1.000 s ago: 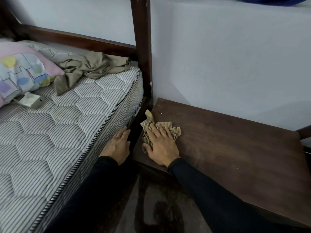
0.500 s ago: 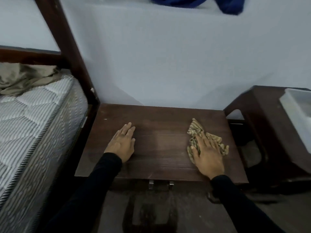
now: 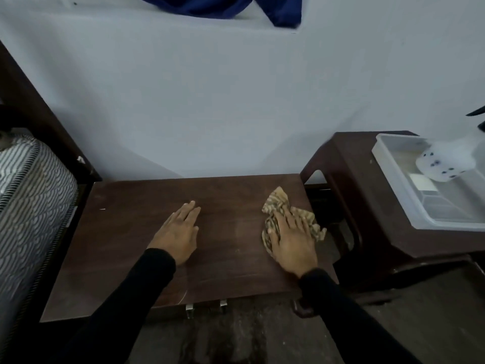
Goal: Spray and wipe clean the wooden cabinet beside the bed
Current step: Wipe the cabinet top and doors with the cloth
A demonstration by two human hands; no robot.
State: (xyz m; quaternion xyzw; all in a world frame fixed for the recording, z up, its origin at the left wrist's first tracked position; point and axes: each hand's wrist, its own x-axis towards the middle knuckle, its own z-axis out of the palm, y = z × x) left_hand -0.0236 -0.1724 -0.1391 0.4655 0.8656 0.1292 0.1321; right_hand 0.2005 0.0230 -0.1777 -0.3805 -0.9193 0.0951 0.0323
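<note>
- The wooden cabinet [image 3: 136, 248] is seen from above, set against the pale wall with the bed [image 3: 29, 195] just beside it on one side and a darker side stand [image 3: 367, 206] close on the other
- A patterned cloth [image 3: 278, 203] is pressed flat onto the cabinet top near its far right corner by the right hand [image 3: 291, 240]; its fingers [image 3: 288, 219] are spread and laid over the fabric, not curled round it, so the cloth is pinned under the palm, presumably so that pressure is carried across a wide patch while wiping
- The left hand [image 3: 178, 232] is rested palm down on the bare wood near the middle of the top, fingers extended and close together, nothing held; it is judged to serve as a brace for the leaning body
- A pale, faintly streaked band is visible on the wood between the two hands (whether it is damp or only a reflection cannot be told)
- No spray bottle can be identified with confidence; a white dotted object [image 3: 443, 164] lies partly in a clear plastic tray [image 3: 393, 185] on the side stand, too blurred to name
- The wiping stage is judged to be under way, with the right edge being covered
</note>
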